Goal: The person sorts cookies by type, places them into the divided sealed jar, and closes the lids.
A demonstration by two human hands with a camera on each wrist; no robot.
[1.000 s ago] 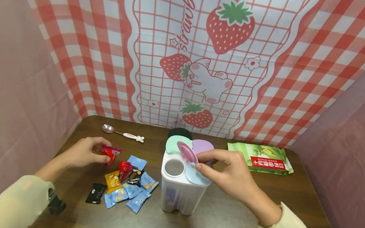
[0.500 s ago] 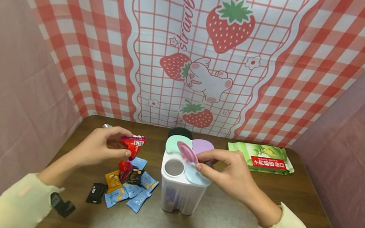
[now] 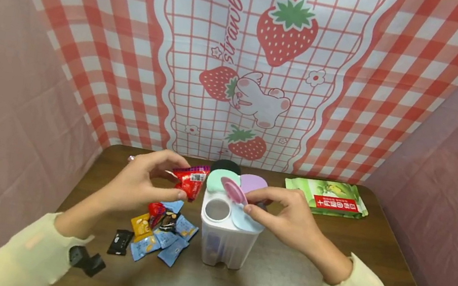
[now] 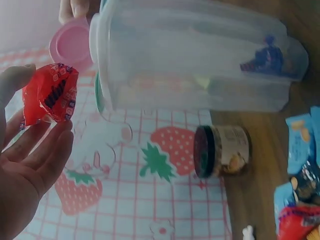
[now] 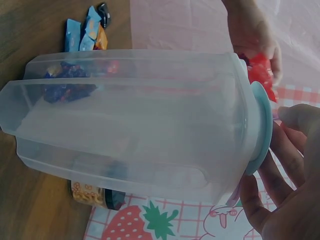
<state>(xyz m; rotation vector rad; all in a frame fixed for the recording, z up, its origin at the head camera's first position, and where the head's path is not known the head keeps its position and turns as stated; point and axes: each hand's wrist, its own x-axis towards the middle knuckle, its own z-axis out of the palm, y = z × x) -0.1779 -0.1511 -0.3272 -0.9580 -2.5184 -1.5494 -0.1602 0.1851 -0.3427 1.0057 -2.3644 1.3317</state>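
My left hand (image 3: pixel 139 181) pinches a red wrapped candy (image 3: pixel 192 182) in the air, just left of the tall storage container (image 3: pixel 228 245). The container is translucent with a white top and several coloured lids. Its pink lid (image 3: pixel 234 190) is tilted up, held between the thumb and fingers of my right hand (image 3: pixel 289 217). The round hole (image 3: pixel 217 209) under that lid is uncovered. In the left wrist view, the red candy is close beside the pink lid. Dark blue wrapped pieces (image 4: pixel 265 60) lie at the bottom inside the container.
Left of the container lies a pile of wrapped snacks: blue packets (image 3: pixel 172 252), an orange one (image 3: pixel 141 227), a black one (image 3: pixel 120 242) and another red candy (image 3: pixel 156 210). A black-lidded jar (image 4: pixel 230 151) stands behind the container. A green pack (image 3: pixel 328 198) lies back right.
My left hand has lifted the red candy and carried it right, up to the container; it now hides most of the spoon. The right hand and pink lid have stayed in place.
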